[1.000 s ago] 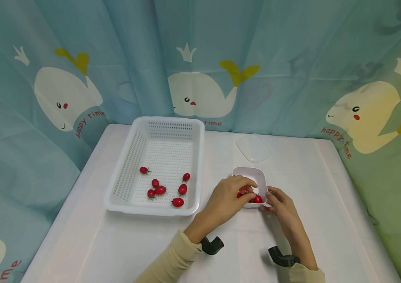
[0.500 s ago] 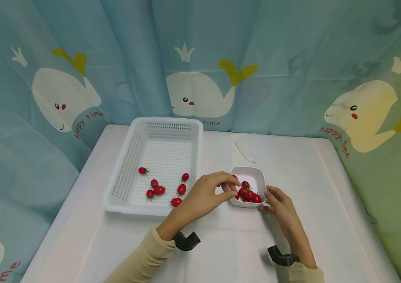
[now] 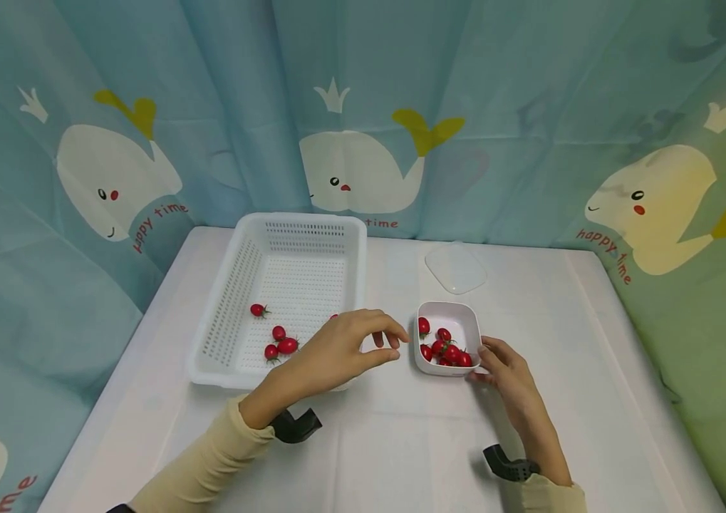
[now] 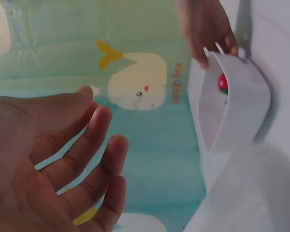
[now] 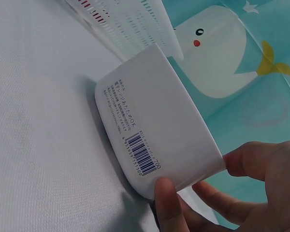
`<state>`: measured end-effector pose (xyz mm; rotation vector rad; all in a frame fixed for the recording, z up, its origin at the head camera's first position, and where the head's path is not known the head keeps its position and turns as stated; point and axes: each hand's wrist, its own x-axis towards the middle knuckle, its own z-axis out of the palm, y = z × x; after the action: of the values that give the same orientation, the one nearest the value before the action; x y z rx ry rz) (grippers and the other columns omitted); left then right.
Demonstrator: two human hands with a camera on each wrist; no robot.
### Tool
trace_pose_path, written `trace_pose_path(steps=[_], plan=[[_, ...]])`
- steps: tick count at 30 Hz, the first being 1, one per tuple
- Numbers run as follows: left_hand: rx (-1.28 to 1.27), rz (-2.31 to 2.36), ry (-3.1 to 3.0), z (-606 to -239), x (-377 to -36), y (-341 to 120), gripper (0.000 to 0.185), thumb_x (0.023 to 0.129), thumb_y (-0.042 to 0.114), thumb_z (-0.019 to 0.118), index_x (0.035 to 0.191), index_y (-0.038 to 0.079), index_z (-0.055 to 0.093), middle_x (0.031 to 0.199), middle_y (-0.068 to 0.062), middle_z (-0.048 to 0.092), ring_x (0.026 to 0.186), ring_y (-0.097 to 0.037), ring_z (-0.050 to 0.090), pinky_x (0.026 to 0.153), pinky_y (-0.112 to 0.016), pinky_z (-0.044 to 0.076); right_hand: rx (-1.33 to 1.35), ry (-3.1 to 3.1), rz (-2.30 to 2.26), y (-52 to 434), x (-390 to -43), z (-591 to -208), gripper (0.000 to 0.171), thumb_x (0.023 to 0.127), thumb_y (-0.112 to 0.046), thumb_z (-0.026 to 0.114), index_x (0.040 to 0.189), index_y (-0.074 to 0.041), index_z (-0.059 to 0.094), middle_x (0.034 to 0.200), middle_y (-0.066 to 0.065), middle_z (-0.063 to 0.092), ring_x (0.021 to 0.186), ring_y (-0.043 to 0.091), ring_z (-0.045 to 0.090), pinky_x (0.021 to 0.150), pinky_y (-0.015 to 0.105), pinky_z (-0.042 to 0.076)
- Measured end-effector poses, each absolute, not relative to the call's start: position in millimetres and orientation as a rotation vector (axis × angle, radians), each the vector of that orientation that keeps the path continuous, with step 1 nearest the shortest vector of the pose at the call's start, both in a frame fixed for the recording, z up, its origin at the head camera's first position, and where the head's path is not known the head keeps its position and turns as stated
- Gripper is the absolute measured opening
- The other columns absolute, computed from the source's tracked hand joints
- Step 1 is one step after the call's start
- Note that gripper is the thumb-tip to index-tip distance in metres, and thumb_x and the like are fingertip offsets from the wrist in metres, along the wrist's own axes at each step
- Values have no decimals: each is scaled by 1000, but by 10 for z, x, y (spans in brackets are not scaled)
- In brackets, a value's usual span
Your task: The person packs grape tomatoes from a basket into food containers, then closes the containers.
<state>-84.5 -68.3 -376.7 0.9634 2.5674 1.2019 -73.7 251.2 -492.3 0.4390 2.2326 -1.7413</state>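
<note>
A small white bowl (image 3: 465, 313) with several red cherry tomatoes (image 3: 444, 348) stands right of a white perforated basket (image 3: 301, 224). My right hand (image 3: 481, 363) grips the bowl's near right corner, thumb on the outer wall (image 5: 150, 116) and fingers behind the rim. My left hand (image 3: 397, 346) hovers between bowl and basket, over the basket's near right corner. Its fingers are loosely spread and its palm (image 4: 48, 164) holds nothing. In the left wrist view the bowl (image 4: 237, 106) shows one tomato (image 4: 223, 83) inside. Several tomatoes (image 3: 287, 345) lie in the basket; my left hand hides some of them.
A clear plastic lid (image 3: 456, 269) lies on the white table (image 3: 593, 399) behind the bowl. Whale-print curtains (image 3: 363, 107) close in the table on the far side and both flanks. The basket's wall (image 5: 130, 24) stands close to the left of the bowl.
My left hand has left the bowl and moved left toward the basket, its fingers opening. The right hand has stayed on the bowl's corner.
</note>
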Motion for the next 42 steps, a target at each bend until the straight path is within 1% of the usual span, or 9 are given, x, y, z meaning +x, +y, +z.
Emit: trace_pose_path(steps=[4,8,10,13,19,22,29,36,42], plan=[[961,1111,2566,-3715,-887,-802,21,97,24,75,119,24,72,106,15,72,97,-5,63,86,-28,53,444,2242,-1724,2517,-731,-4933,51,112,-28,46,155,0,40,152,22,47,113,17,58,84,15,55],[953,1055,2556,-3676,-943,-944,22,97,23,75,119,25,72,105,17,71,97,-4,62,85,-27,54,436,2236,-1740,2523,-736,-4936,50,112,-26,47,154,0,41,153,22,47,98,5,62,84,16,56],[947,1043,2544,-3669,-983,-1022,23,97,23,75,119,25,71,104,16,70,97,-4,62,83,-25,54,432,2230,-1750,2523,-740,-4936,50,112,-25,47,154,1,41,153,23,47,97,2,62,84,16,56],[929,1060,2511,-3661,-1058,-1136,23,97,22,75,120,25,72,104,15,70,95,-5,63,81,-26,56,429,2225,-1758,2519,-741,-4933,49,112,-24,47,154,1,41,153,23,47,98,2,61,84,16,57],[941,1075,2446,-3652,-1247,-1343,24,96,18,76,120,21,74,105,10,73,97,-8,66,96,-41,56,432,2221,-1763,2515,-735,-4925,49,112,-23,48,154,1,41,154,24,47,98,2,61,84,17,57],[972,1036,2427,-3657,-1349,-1429,24,96,17,76,119,20,74,104,9,74,96,-9,66,98,-46,56,436,2215,-1767,2515,-735,-4922,49,112,-23,48,154,2,41,154,24,47,97,1,62,84,16,57],[977,971,2328,-3690,-1552,-1581,25,94,17,78,117,25,74,106,12,73,95,-12,65,98,-44,55,440,2213,-1761,2520,-739,-4926,50,112,-24,49,154,1,40,155,24,46,97,0,62,84,16,57],[944,921,2259,-3808,-1739,-1761,27,90,15,81,116,22,75,110,2,75,98,-16,64,97,-44,53,426,2208,-1781,2518,-745,-4935,50,111,-24,49,154,1,42,155,24,47,98,2,63,84,17,57],[868,828,2241,-3939,-1851,-1889,28,88,10,82,113,20,76,113,-9,75,98,-18,62,98,-48,51,428,2209,-1775,2516,-747,-4930,50,112,-24,49,154,1,41,155,24,46,98,2,63,84,17,57]])
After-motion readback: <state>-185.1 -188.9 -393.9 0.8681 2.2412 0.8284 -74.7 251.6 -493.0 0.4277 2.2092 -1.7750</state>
